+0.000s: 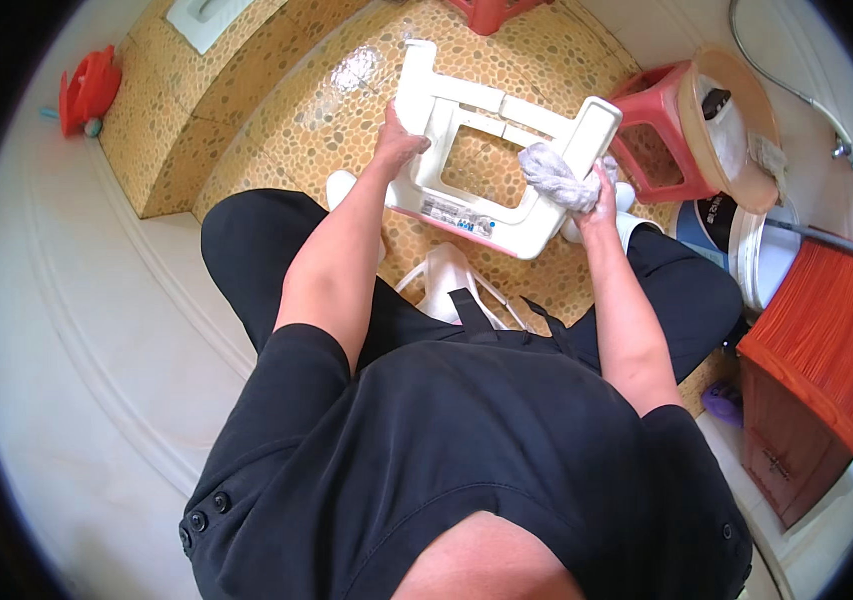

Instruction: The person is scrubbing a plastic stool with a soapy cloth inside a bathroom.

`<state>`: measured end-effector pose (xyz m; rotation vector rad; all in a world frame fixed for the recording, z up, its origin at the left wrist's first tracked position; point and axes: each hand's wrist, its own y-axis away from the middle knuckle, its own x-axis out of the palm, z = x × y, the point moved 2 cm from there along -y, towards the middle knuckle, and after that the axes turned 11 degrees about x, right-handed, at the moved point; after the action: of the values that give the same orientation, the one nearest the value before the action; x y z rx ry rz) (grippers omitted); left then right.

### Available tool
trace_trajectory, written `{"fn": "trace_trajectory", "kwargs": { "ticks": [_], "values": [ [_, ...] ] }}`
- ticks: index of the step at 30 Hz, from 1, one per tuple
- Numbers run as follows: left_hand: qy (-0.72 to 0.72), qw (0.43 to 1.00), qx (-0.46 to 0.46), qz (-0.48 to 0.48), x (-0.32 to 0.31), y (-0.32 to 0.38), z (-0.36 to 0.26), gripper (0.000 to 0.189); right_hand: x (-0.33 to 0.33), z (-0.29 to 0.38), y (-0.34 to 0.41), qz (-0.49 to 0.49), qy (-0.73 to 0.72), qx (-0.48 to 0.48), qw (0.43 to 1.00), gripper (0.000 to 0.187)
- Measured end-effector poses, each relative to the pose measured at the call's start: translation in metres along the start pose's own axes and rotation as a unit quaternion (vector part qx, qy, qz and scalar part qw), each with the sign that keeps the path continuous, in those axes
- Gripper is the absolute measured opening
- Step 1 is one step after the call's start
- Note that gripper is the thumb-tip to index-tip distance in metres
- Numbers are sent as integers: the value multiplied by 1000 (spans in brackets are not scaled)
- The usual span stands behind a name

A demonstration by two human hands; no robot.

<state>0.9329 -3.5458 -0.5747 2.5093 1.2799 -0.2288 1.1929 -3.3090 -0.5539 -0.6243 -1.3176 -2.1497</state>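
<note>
A white plastic frame [488,93] with a wide rectangular opening is held up between my two hands above the pebble-patterned floor. My left hand [399,146] grips its left side, the thumb lying on the inner edge. At the frame's right side, my right hand [600,196] holds a wet grey-white cloth [558,176] against the plastic. Part of that hand is hidden behind the cloth and the frame. Dark worn marks and blue spots show on the frame's near edge, above a pink underside. Below it, between my knees, stands a white plastic object [444,277], partly covered.
At right, a red plastic stool [655,127] bears a beige basin [764,97]; a white bucket [749,255] and an orange-red topped cabinet [820,337] stand nearer. A shower hose hangs on the wall. Upper left are a tiled step [194,142] and a red plastic item [89,90].
</note>
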Motion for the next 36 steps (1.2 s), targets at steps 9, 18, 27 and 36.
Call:
{"fn": "trace_trajectory", "kwargs": {
  "ticks": [9, 18, 27, 36],
  "values": [
    [-296, 953, -38, -52, 18, -6, 9, 88, -17, -22, 4, -49, -34, 29, 998, 49],
    [515, 818, -246, -73, 120, 12, -59, 65, -11, -18, 10, -43, -38, 41, 998, 44],
    [733, 637, -238, 31, 151, -4, -76, 71, 9, -15, 27, -238, 115, -159, 951, 39],
    [765, 608, -209, 33, 150, 8, -86, 68, 107, 15, 7, -236, 713, -467, 466, 27]
  ]
}}
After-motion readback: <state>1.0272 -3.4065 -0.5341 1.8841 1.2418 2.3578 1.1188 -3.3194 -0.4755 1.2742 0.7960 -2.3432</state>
